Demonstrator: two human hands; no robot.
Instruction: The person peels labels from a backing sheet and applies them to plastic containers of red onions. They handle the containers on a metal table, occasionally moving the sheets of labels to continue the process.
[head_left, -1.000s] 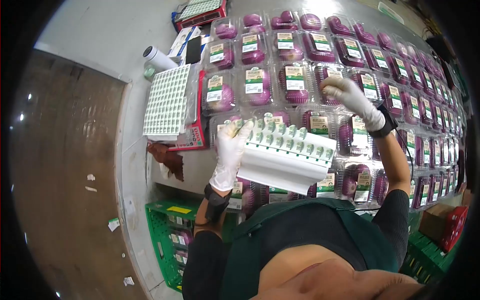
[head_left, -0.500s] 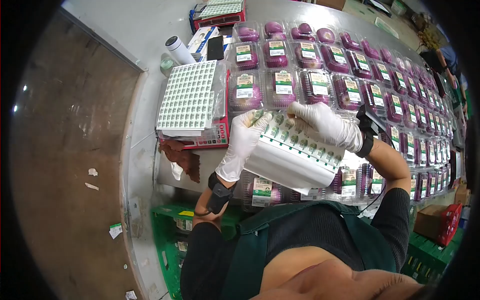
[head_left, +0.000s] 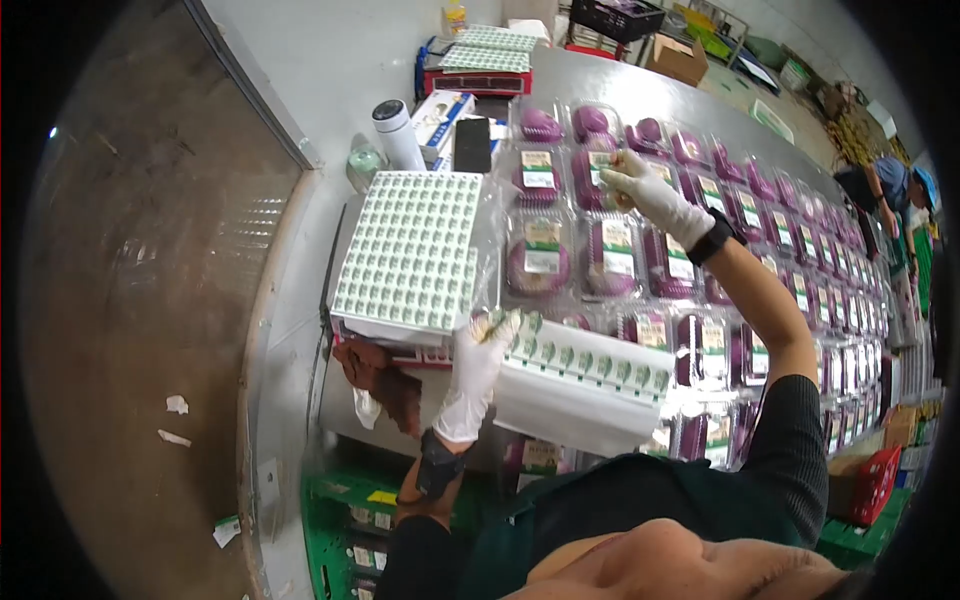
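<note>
While we look down through the head camera, we see our left hand [head_left: 478, 375], in a white glove, holding a folded sheet of labels [head_left: 580, 385] at its left end, the fingers [head_left: 497, 335] closed over the top edge near the first of the small green-and-white stickers. That sheet hangs in front of our chest, above the near edge of the worktop [head_left: 330, 90], and it covers some of the nearest boxes.

Our right hand [head_left: 640, 190], also gloved, reaches out well past the sheet to the far rows. Its fingers are pinched together on top of a clear box of purple produce [head_left: 600, 180], right at the label on its lid; we cannot tell whether a sticker lies between the fingertips. A dark band sits on each wrist.

Clear boxes with purple contents fill the worktop in long rows [head_left: 790, 250] running off to the right, most with a green-and-white label on the lid. To the left of them lies a flat stack of full label sheets [head_left: 410, 250] on a red scale. Beyond it stand a white bottle [head_left: 395, 130] and a dark phone [head_left: 472, 145]. A green crate [head_left: 350, 510] sits below the worktop, and another person [head_left: 890, 185] bends at the far right.
</note>
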